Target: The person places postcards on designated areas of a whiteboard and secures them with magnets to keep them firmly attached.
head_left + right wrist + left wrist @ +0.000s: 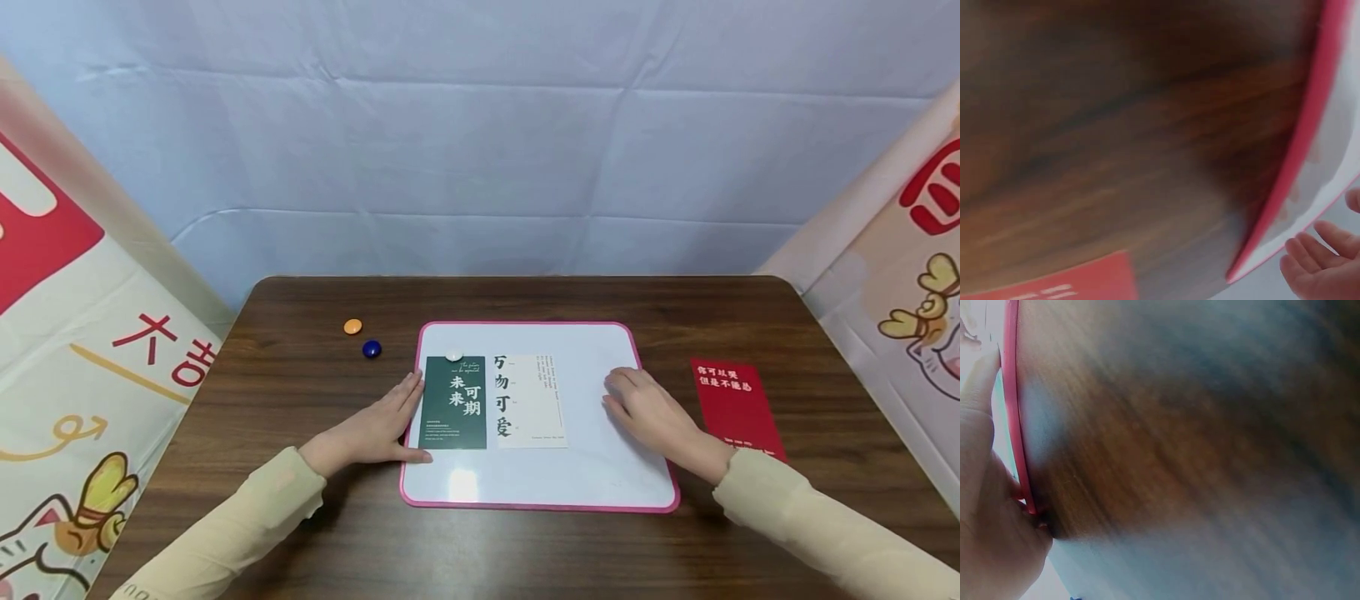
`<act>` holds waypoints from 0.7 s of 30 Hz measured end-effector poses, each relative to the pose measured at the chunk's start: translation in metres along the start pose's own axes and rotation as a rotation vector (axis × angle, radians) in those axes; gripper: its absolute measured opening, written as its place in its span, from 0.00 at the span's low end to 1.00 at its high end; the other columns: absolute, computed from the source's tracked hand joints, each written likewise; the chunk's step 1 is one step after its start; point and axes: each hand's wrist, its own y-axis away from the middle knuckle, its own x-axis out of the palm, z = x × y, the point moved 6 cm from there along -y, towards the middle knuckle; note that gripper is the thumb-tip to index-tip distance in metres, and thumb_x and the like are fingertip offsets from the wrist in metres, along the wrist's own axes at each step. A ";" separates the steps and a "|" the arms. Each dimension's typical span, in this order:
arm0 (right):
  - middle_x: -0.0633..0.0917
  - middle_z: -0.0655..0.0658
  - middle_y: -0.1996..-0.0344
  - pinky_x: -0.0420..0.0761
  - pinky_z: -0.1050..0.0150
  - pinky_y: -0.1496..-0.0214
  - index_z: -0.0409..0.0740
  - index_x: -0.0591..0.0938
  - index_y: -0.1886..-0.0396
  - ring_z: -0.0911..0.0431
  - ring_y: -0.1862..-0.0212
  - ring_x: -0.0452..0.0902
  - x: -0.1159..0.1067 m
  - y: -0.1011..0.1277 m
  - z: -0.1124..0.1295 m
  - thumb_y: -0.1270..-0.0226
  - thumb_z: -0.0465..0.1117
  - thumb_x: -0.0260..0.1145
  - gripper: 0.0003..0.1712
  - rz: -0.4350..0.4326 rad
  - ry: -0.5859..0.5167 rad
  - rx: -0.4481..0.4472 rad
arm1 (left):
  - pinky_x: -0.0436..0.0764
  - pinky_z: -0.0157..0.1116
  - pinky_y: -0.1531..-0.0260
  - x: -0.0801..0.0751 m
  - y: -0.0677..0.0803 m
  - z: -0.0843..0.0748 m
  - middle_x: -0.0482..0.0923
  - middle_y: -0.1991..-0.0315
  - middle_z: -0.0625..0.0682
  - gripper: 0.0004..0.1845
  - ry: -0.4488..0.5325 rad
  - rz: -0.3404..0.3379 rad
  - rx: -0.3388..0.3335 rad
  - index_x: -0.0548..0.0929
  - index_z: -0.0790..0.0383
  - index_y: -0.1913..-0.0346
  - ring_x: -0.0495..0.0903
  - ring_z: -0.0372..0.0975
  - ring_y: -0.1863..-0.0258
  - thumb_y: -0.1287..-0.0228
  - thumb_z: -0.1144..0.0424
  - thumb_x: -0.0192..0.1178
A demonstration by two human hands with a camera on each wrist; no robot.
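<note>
A: Where are the hands rn?

B: Left hand (375,429) lies flat at the left edge of the whiteboard (600,475), fingers straight, thumb along the pink rim by the green card (454,402). Right hand (651,410) rests palm-down on the board's bare right side, fingers relaxed, gripping nothing.

A: And the cards?

B: Green card sits on the board's left part w/ a white magnet (453,355) on its top edge. White card (528,401) is just beside it, touching or nearly so, no magnet on it that I can see. Red card (737,408) is off the board, on the table (300,517) to the right.

A: Tip for doing this well?

B: My guess: keep the left hand steadying the frame so the board doesn't slide, and square the card edges before pinning.

A: Spare magnets?

B: Orange magnet (352,327) and blue magnet (371,349), on the table left of the board, near each other. No container here; the board just carries 2 cards.
</note>
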 end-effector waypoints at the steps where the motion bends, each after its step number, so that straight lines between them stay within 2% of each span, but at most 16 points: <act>1: 0.76 0.36 0.48 0.74 0.49 0.48 0.35 0.75 0.49 0.42 0.46 0.70 0.000 0.002 -0.003 0.49 0.44 0.70 0.28 0.003 0.004 -0.003 | 0.54 0.44 0.35 0.000 0.000 0.000 0.34 0.28 0.59 0.62 0.000 0.000 0.000 0.41 0.68 0.30 0.37 0.48 0.30 0.54 0.25 0.50; 11: 0.68 0.35 0.39 0.73 0.50 0.47 0.35 0.70 0.41 0.41 0.38 0.62 0.005 0.017 -0.020 0.51 0.48 0.72 0.39 0.037 0.048 -0.038 | 0.53 0.43 0.35 0.001 -0.001 0.001 0.33 0.28 0.59 0.62 -0.004 0.007 -0.013 0.41 0.68 0.30 0.37 0.48 0.29 0.55 0.25 0.50; 16: 0.62 0.36 0.35 0.71 0.49 0.45 0.36 0.65 0.36 0.41 0.35 0.56 0.008 0.026 -0.028 0.48 0.52 0.69 0.44 0.099 0.030 -0.018 | 0.53 0.43 0.35 0.002 -0.002 0.001 0.33 0.28 0.58 0.62 -0.002 0.014 -0.018 0.41 0.67 0.29 0.37 0.47 0.29 0.55 0.25 0.50; 21: 0.60 0.36 0.34 0.72 0.49 0.46 0.37 0.62 0.34 0.41 0.34 0.54 0.012 0.034 -0.034 0.47 0.57 0.66 0.46 0.122 0.017 -0.017 | 0.53 0.43 0.35 0.002 -0.002 0.001 0.33 0.28 0.58 0.62 0.001 0.006 -0.018 0.41 0.67 0.29 0.38 0.47 0.29 0.56 0.25 0.50</act>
